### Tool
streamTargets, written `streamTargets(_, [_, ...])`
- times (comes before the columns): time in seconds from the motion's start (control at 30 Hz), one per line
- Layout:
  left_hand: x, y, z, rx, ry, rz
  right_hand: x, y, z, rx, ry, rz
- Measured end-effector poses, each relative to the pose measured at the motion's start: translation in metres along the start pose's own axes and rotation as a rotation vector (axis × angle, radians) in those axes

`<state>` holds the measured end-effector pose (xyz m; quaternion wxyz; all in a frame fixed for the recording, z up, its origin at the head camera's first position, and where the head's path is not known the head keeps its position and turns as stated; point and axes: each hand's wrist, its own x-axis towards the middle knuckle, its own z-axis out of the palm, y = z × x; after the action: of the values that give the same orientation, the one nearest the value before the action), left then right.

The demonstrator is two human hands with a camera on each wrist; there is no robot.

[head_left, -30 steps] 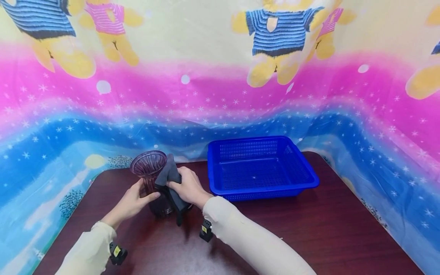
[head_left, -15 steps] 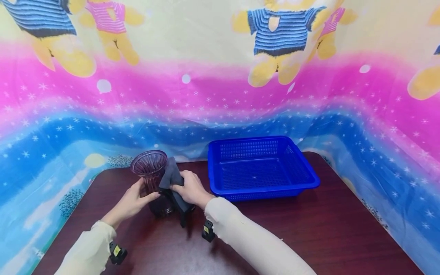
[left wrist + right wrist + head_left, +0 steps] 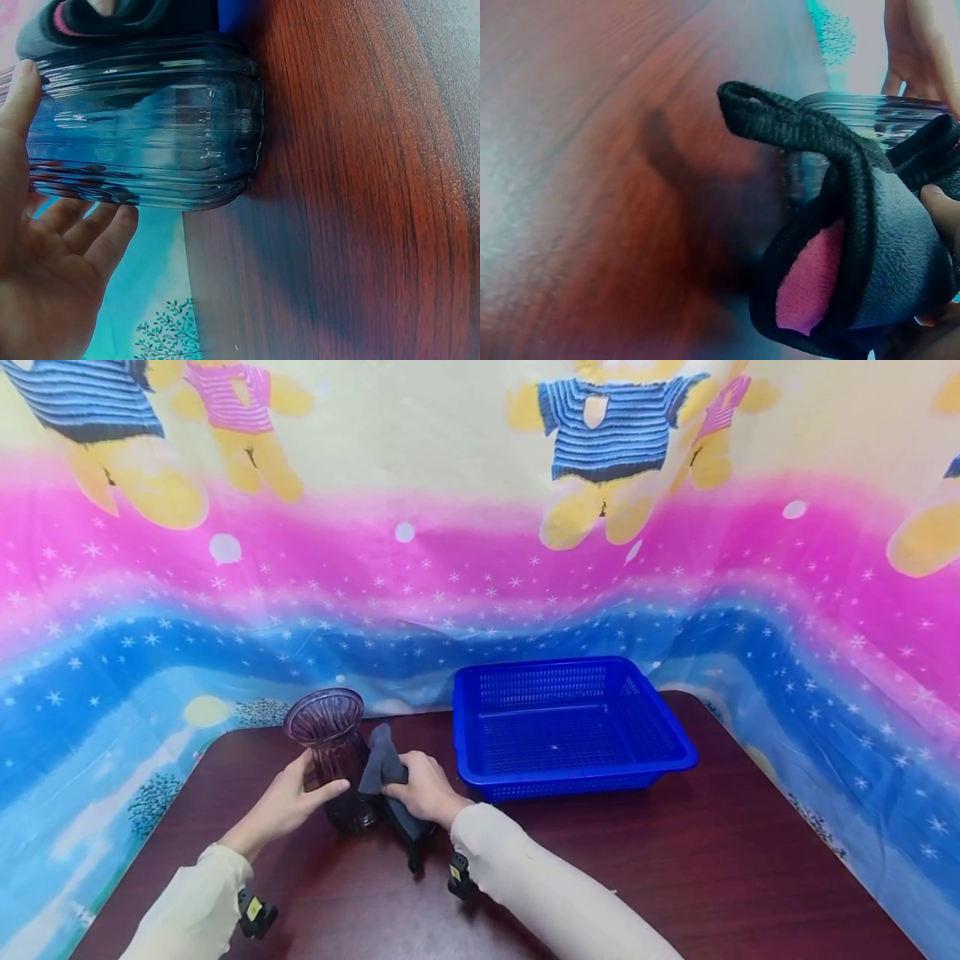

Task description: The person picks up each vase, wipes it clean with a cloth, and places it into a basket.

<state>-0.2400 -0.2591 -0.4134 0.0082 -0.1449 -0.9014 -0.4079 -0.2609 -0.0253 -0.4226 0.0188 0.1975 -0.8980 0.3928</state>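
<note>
Left hand: the left hand (image 3: 288,802), lower left of the head view, curls thumb and fingers around the vase's lower body, apparently to brace it against the push from the other side.
Vase: the ribbed purple glass vase (image 3: 330,752) stands upright on the surface (image 3: 675,860), left of centre; its long axis runs vertical, flared mouth pointing up.
Cloth: the dark grey cloth (image 3: 382,768), black-edged with a pink underside in the right wrist view, lies bunched against the vase's right flank, a tail hanging toward the surface.
Right hand: the right hand (image 3: 427,789) grips the cloth in curled fingers and presses it to the glass, seemingly wiping.
Basket: the blue plastic basket (image 3: 675,752) sits apart, right of centre, opening upward.
</note>
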Motion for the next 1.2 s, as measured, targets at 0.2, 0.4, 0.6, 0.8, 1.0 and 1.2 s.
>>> streamTargets(0.2, [0.0,0.0,0.001,-0.003,0.006,0.008,-0.004,0.009,0.006,-0.034,-0.018,0.001])
streamTargets(0.4, [0.001,-0.001,0.001,-0.009,0.01,0.015,-0.008,0.014,0.01,-0.056,-0.039,0.028])
streamTargets(0.6, [0.001,-0.002,0.001,-0.011,0.011,0.012,-0.009,0.019,0.014,-0.083,-0.048,0.027])
streamTargets(0.8, [0.0,-0.003,0.001,-0.011,0.006,0.007,-0.01,0.021,0.017,-0.121,-0.05,0.037])
streamTargets(1.0, [0.0,-0.003,0.001,-0.013,0.003,-0.002,-0.011,0.021,0.017,-0.146,-0.063,0.061])
streamTargets(1.2, [0.0,-0.003,0.001,-0.006,0.003,-0.006,-0.012,0.022,0.019,-0.185,-0.049,0.054])
